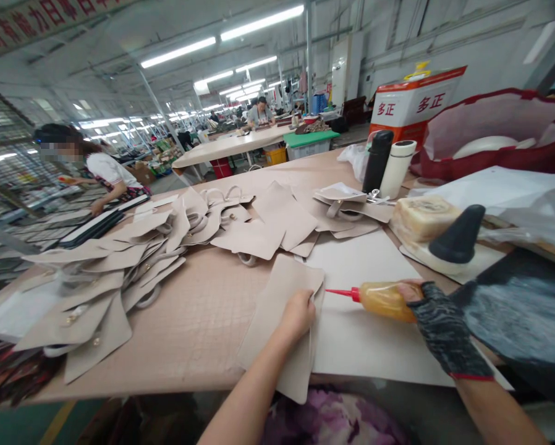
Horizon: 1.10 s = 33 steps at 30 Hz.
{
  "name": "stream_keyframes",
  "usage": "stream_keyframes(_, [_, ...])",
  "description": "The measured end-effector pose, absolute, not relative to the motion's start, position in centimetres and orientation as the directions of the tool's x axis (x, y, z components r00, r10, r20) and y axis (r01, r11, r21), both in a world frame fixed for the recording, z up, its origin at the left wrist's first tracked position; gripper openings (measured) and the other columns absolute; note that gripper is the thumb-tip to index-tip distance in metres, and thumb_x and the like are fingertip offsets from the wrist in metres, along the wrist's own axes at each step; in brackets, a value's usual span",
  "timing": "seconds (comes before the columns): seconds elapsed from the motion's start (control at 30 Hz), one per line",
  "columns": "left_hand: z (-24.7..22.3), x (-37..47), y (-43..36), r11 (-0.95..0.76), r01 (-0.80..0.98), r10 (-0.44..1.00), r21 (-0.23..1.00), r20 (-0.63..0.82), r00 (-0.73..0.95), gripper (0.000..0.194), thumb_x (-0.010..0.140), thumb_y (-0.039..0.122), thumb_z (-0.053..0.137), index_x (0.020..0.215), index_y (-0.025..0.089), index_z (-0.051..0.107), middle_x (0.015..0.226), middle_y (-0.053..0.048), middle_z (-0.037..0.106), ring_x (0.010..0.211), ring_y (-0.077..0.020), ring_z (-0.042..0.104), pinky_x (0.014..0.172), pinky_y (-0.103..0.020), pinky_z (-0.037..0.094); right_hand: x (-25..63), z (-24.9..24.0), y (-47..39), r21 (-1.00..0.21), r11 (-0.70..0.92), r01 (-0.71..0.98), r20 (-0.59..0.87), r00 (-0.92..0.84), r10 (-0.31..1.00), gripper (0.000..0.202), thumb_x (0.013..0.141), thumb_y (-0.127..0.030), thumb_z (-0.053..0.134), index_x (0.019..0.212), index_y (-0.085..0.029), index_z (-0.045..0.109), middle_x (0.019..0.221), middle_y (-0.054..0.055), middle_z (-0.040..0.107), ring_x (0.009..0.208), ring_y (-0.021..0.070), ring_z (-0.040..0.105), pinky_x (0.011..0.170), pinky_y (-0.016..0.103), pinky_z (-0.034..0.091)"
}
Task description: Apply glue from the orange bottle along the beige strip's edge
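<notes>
Glue bottle (383, 300) clenched in my gloved right hand (437, 324), red nozzle aimed at the beige leather panel (277, 321) my left hand (298, 314) pinches at its edge.

Premises: a factory floor for leather or bag goods. Evidence — long worktables (240, 145) in rows under fluorescent strip lights (259, 23), stacks of identical cut beige pieces (120, 272) with handles and snaps, a red banner (36, 21) overhead, other workers (99, 173) bent at neighbouring benches — plainly production, not retail.
</notes>
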<state>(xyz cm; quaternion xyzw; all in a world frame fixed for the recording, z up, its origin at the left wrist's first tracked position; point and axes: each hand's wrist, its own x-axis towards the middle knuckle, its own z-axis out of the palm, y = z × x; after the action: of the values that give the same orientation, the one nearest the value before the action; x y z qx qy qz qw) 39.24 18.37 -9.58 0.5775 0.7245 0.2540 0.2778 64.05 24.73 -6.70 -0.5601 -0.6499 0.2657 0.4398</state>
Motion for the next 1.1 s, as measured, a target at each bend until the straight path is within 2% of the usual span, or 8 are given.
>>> stream_keyframes(0.07, [-10.0, 39.1, 18.8, 0.229, 0.616, 0.969, 0.754, -0.120, -0.214, 0.037, 0.080, 0.009, 0.046, 0.112, 0.011, 0.063, 0.113, -0.011, 0.065, 0.106, -0.0222, 0.058, 0.097, -0.031, 0.042, 63.3, -7.5, 24.8, -0.838, 0.206, 0.505, 0.253, 0.026, 0.967, 0.035, 0.078, -0.058, 0.047, 0.086, -0.025, 0.054, 0.080, 0.009, 0.059, 0.075, 0.0315, 0.058, 0.070, 0.047, 0.048])
stream_keyframes(0.23, [-10.9, 38.7, 19.2, 0.280, 0.539, 0.954, 0.794, -0.168, -0.249, 0.031, 0.083, 0.015, 0.046, 0.106, 0.015, 0.068, 0.084, -0.005, 0.072, 0.076, -0.0181, 0.065, 0.076, -0.030, 0.052, 62.2, -8.1, 25.2, -0.807, 0.245, 0.537, 0.290, 0.000, 0.957, 0.038, 0.080, -0.059, 0.046, 0.092, -0.024, 0.054, 0.087, 0.010, 0.060, 0.081, 0.0309, 0.057, 0.077, 0.048, 0.046])
stream_keyframes(0.33, [-11.0, 38.6, 19.2, 0.299, 0.484, 0.945, 0.822, -0.186, -0.268, 0.028, 0.082, 0.017, 0.049, 0.100, 0.017, 0.070, 0.075, -0.003, 0.071, 0.077, -0.0179, 0.064, 0.075, -0.029, 0.051, 61.8, -7.8, 25.7, -0.777, 0.262, 0.573, 0.314, -0.009, 0.949, 0.039, 0.081, -0.059, 0.044, 0.092, -0.023, 0.052, 0.087, 0.011, 0.059, 0.080, 0.0307, 0.057, 0.076, 0.048, 0.046])
stream_keyframes(0.63, [-11.4, 38.7, 19.3, 0.330, 0.405, 0.929, 0.853, -0.216, -0.300, 0.029, 0.081, 0.019, 0.052, 0.104, 0.016, 0.069, 0.076, -0.004, 0.070, 0.076, -0.0178, 0.063, 0.073, -0.030, 0.052, 60.7, -7.6, 26.9, -0.707, 0.352, 0.613, 0.419, -0.037, 0.907, 0.036, 0.085, -0.055, 0.041, 0.095, -0.022, 0.048, 0.092, 0.013, 0.057, 0.087, 0.0305, 0.056, 0.084, 0.046, 0.044])
stream_keyframes(0.93, [-11.8, 38.8, 19.3, 0.358, 0.391, 0.922, 0.848, -0.254, -0.293, 0.032, 0.083, 0.021, 0.049, 0.110, 0.014, 0.065, 0.085, -0.005, 0.070, 0.055, -0.0108, 0.056, 0.054, -0.023, 0.049, 60.8, -7.8, 27.6, -0.692, 0.324, 0.645, 0.398, -0.034, 0.917, 0.039, 0.083, -0.058, 0.039, 0.091, -0.021, 0.049, 0.085, 0.013, 0.059, 0.080, 0.0311, 0.057, 0.077, 0.047, 0.047])
stream_keyframes(1.1, [-11.6, 38.9, 19.3, 0.358, 0.388, 0.921, 0.849, -0.254, -0.294, 0.032, 0.083, 0.020, 0.051, 0.110, 0.014, 0.065, 0.086, -0.006, 0.070, 0.059, -0.0121, 0.059, 0.056, -0.024, 0.051, 60.8, -7.5, 27.7, -0.675, 0.323, 0.664, 0.379, -0.065, 0.923, 0.039, 0.082, -0.058, 0.039, 0.089, -0.021, 0.048, 0.083, 0.012, 0.059, 0.077, 0.0304, 0.057, 0.075, 0.046, 0.048])
